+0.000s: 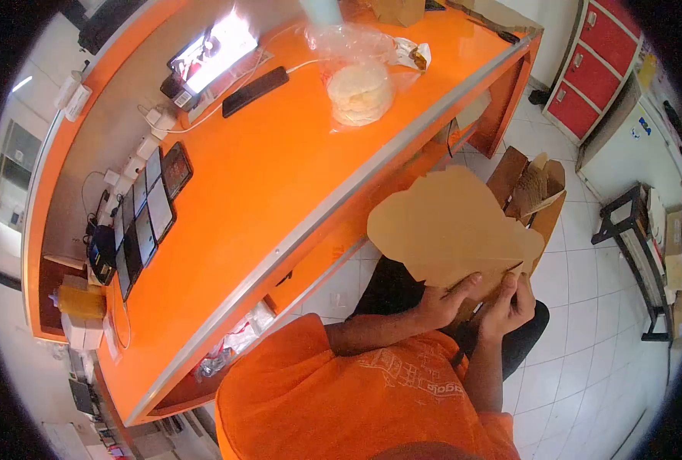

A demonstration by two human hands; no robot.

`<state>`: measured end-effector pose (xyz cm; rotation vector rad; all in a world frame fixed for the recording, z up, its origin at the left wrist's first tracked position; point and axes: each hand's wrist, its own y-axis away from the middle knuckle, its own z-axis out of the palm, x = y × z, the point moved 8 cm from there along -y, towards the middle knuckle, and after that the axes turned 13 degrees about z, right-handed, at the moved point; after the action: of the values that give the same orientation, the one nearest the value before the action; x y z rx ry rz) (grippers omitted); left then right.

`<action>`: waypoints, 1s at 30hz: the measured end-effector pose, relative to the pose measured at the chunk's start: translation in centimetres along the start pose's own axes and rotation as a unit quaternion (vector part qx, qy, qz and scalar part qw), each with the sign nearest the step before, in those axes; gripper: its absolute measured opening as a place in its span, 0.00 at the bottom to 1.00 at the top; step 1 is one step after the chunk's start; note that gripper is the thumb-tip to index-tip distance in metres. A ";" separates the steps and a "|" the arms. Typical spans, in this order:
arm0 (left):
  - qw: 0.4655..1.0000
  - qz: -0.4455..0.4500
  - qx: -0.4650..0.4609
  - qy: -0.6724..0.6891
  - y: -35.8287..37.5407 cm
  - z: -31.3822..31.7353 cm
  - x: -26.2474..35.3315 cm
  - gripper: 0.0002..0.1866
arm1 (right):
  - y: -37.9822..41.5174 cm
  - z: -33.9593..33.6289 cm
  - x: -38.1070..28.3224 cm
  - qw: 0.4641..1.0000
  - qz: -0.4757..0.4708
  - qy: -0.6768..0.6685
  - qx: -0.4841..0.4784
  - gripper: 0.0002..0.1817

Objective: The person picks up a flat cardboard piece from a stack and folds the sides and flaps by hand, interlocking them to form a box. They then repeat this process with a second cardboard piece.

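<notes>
A large flat piece of brown cardboard (441, 222) with rounded, uneven edges lies above my lap, held at its near edge. My left hand (447, 300) grips that edge, its thumb on top and its other fingers hidden beneath. To the right, my right hand (510, 303) pinches the cardboard near its right corner, beside a short dark slit or line. Both hands are close together, just in front of my orange shirt. Beyond the sheet, an open cardboard box (513, 172) with torn pieces in it stands near the floor.
An orange counter (241, 192) runs along the left, bearing several phones (159, 205), a black phone (255, 92), a lit screen (222, 54) and a plastic bag of pale round items (360, 92). Red lockers (590, 69) and a black metal frame (639, 253) stand right.
</notes>
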<state>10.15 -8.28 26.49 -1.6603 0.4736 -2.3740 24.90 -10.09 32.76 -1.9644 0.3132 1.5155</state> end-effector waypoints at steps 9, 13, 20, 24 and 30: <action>0.994 0.031 -0.097 -0.040 -1.7 0.0 0.6 0.13 | -2.1 -0.2 -1.4 0.995 -0.018 0.001 -0.097 0.20; 0.999 0.000 -0.044 0.014 -2.8 -0.6 1.6 0.15 | -2.1 0.0 1.6 0.978 0.053 -0.041 -0.200 0.20; 0.996 -0.053 -0.042 -0.051 -4.7 -2.6 2.1 0.17 | -1.6 -1.6 1.1 0.975 0.067 0.046 -0.206 0.14; 0.980 -0.113 -0.156 -0.053 -5.1 -2.3 2.2 0.15 | -3.7 -1.9 -2.7 0.980 -0.046 0.100 -0.163 0.08; 0.952 -0.085 -0.288 -0.060 -4.5 -2.0 1.8 0.12 | -2.6 3.0 -4.6 0.923 -0.161 0.113 -0.331 0.21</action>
<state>7.77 -4.44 29.09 -2.1398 1.1272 -2.3709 22.53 -7.17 37.49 -2.5565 -0.4828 1.2698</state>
